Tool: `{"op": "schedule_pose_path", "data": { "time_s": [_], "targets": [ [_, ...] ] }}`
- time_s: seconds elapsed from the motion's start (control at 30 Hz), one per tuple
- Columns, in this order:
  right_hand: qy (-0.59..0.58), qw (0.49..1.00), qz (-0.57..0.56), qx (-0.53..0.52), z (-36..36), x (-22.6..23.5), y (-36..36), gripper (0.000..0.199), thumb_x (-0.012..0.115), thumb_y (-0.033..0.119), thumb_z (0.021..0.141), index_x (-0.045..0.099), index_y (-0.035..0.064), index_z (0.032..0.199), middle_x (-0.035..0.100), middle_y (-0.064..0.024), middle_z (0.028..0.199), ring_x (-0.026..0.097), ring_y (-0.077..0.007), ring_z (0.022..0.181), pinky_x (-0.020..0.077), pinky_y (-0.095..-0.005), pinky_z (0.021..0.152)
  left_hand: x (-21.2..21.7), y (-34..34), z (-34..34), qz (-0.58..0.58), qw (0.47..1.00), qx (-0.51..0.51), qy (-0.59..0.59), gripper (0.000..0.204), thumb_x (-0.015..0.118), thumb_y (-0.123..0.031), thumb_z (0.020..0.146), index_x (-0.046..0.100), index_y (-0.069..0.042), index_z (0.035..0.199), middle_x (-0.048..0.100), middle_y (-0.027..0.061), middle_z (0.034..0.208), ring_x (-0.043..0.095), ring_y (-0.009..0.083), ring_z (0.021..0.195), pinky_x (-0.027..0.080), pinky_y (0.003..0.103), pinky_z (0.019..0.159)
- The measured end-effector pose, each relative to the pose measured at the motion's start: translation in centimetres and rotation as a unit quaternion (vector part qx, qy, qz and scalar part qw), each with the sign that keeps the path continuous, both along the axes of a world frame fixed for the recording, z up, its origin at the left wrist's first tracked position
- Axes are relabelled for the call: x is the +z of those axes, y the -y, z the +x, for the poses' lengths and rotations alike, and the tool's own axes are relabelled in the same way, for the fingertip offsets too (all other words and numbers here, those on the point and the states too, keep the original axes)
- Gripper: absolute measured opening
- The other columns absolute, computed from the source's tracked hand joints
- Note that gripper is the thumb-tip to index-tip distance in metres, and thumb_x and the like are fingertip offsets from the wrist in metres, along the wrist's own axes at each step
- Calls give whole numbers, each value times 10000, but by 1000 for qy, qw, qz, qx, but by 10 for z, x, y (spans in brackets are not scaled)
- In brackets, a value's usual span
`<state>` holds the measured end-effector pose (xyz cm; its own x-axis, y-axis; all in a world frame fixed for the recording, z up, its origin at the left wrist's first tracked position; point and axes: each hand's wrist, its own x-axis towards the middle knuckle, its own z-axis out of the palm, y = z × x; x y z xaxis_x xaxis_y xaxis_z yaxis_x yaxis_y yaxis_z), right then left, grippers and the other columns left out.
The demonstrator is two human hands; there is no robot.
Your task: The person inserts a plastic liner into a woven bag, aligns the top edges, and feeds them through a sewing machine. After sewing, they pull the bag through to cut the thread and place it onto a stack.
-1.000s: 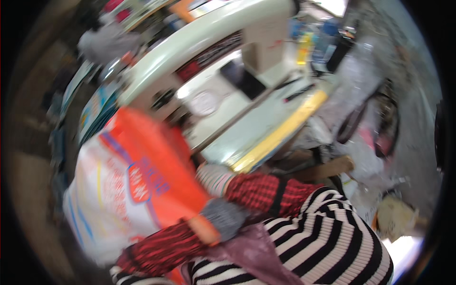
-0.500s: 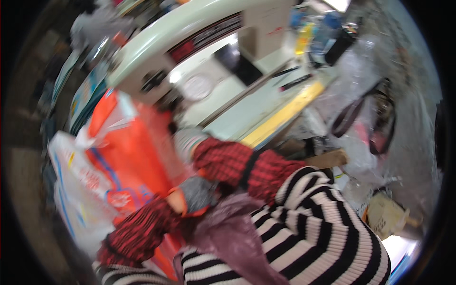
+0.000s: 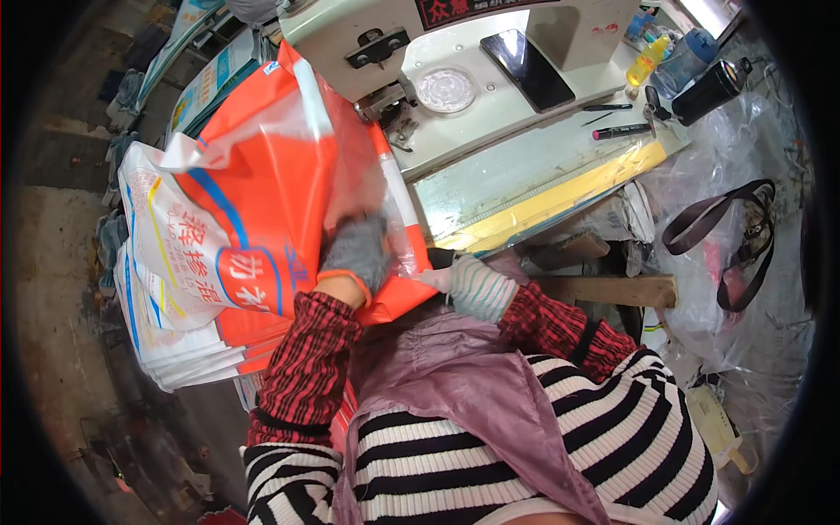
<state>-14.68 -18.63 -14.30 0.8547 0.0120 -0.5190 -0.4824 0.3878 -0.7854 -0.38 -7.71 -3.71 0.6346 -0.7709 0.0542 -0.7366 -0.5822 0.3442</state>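
Striped top: the black-and-white knit [image 3: 630,437] is nearest, with a mauve apron [image 3: 525,411] over its front.
Checked sleeves: 2 red-and-black sleeve covers [image 3: 302,367] run toward the gloves.
Left hand: in a dark grey glove with an orange cuff, the left hand [image 3: 357,254] lies on the front of the orange-and-white bag [image 3: 271,184]; its fingers blur, so I cannot tell how far they curl or whether they grip.
Right hand: in a pale striped glove, the right hand [image 3: 479,289] appears closed in a pinch, thumb over the bag's lower right edge.
Bag position: it stands up in front of the person, left of the machine, its lower part near a stack of similar folded bags [image 3: 188,363].
Bag step: by my judgement, the step in hand is controlling the loose bag, with 1 hand on its face and 1 at its edge.
Bag edge: the next move seems to call for a steady pinch there and the left hand keeping the face smooth, since such thin, slick material likely creases or slips.
Wooden bar: a short brown bar [image 3: 612,290] juts out beyond the right sleeve.
Table edge: a yellow strip [image 3: 560,199] borders the worktop just past the right hand.
Pale machine: the sewing machine [image 3: 420,44] stands behind the bag; a dark phone [image 3: 527,70] and a clear round disc [image 3: 445,90] rest on its bed.
Far right corner: a yellow bottle [image 3: 647,61] and a black bottle [image 3: 710,94] stand or lean beyond the marker [image 3: 621,132].
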Motion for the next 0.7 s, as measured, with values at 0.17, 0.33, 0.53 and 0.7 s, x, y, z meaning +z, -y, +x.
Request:
{"op": "schedule_pose_path", "data": {
  "time_s": [0.17,0.33,0.53,0.7],
  "targets": [
    [-32,990,-136,5,-6,17,8,1177,757,593,536,273,-237,1215,463,-291,1191,473,-304,1126,382,-316,937,10,-18,-22,312,948,-41,-49,367,643,-226,731,561,26,984,567,249,958,540,386,911,434,448,810],
    [26,977,-212,22,-10,14,8,1043,709,597,604,356,-172,1214,505,-270,1150,514,-317,1072,396,-344,919,8,-10,-22,-60,989,-70,119,328,667,-240,740,551,17,907,595,189,848,576,347,818,468,406,732],
    [136,980,-139,-41,-15,78,14,467,695,239,741,549,29,1131,616,-62,987,569,-151,872,451,-291,810,-7,12,-27,-58,947,69,-310,164,614,-103,773,630,-11,907,651,131,823,633,243,730,481,311,663],
    [85,955,208,-194,16,61,34,414,633,93,792,510,-16,1173,636,-50,904,582,-129,831,470,-245,771,-19,6,-26,-96,941,-4,-324,190,614,-112,781,632,4,930,655,126,857,626,197,758,479,293,668]
  ]
}}
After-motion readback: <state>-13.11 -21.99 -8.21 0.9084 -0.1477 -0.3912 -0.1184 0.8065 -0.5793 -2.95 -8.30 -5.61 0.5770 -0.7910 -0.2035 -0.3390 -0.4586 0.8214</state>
